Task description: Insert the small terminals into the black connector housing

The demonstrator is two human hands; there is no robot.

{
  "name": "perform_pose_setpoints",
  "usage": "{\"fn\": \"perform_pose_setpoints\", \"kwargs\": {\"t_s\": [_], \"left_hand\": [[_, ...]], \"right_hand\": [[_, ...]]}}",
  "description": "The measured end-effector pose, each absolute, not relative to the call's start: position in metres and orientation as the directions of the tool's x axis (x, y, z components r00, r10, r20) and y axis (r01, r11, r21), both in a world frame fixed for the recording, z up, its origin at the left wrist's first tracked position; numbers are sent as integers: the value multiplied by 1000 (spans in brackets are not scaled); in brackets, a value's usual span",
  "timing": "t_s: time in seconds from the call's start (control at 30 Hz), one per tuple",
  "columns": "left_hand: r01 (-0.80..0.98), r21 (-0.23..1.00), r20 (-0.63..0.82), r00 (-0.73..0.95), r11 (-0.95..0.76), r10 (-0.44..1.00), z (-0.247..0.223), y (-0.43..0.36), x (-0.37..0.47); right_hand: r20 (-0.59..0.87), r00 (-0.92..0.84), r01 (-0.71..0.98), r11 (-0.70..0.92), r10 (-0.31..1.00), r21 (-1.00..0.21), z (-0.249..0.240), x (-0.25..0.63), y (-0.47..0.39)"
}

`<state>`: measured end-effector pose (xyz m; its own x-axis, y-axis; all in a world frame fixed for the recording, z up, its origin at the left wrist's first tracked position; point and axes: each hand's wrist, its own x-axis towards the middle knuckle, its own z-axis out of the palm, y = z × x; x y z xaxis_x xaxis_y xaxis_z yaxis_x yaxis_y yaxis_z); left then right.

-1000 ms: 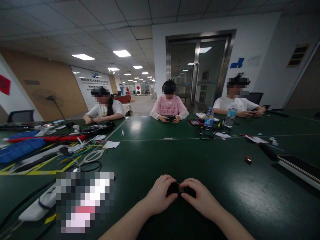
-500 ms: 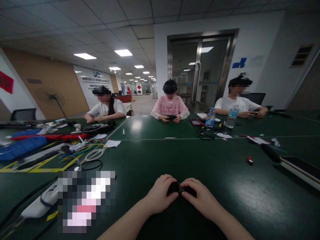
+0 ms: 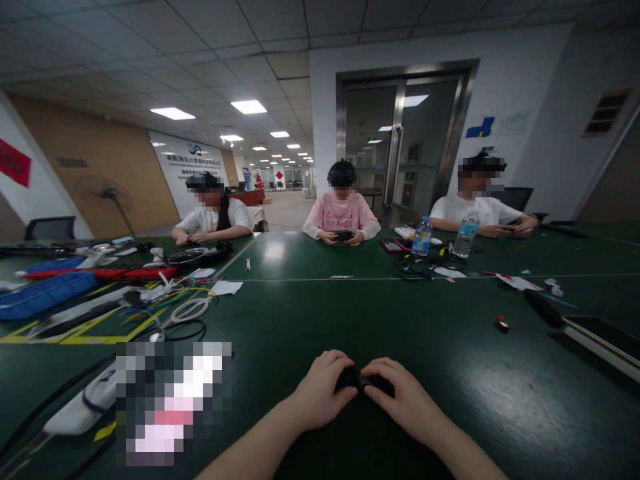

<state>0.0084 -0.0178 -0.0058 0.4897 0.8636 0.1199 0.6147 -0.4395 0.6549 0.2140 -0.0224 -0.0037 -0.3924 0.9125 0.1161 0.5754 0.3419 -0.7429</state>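
Close to the table edge in front of me, my left hand (image 3: 323, 390) and my right hand (image 3: 403, 397) are closed around a small black object (image 3: 346, 380). Fingers curl over its far side and both thumbs press from the near side. Its ends are covered by my hands, so I cannot make out its kind or whether it is one piece or two. Both hands rest low over the dark green table (image 3: 320, 313), their fingertips almost meeting in the middle.
A white power strip (image 3: 80, 407), cables (image 3: 190, 310) and a blue tray (image 3: 47, 297) lie left. Right are a small red item (image 3: 501, 325), a large flat device (image 3: 605, 340) and water bottles (image 3: 421, 238). Three people wearing headsets sit across the table.
The camera view has shifted very slightly. Both hands keep their grip on the black object, with hardly any movement of the fingers.
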Motion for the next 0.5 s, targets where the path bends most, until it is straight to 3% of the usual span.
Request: {"fn": "perform_pose_setpoints", "kwargs": {"t_s": [0.17,0.27,0.4,0.5], "left_hand": [[594,678,147,469,-434,871,-3,-21,8],[549,752,108,444,-366,889,-1,-23,7],[312,916,62,512,-253,857,-1,-22,6],[191,962,66,537,-197,841,-2,-19,5]], "right_hand": [[110,-403,551,336,909,-764,1,213,-23],[126,-410,509,341,903,-790,1,212,-24],[162,-394,469,350,904,-811,0,210,-25],[155,-392,467,341,907,-815,1,209,-27]]}}
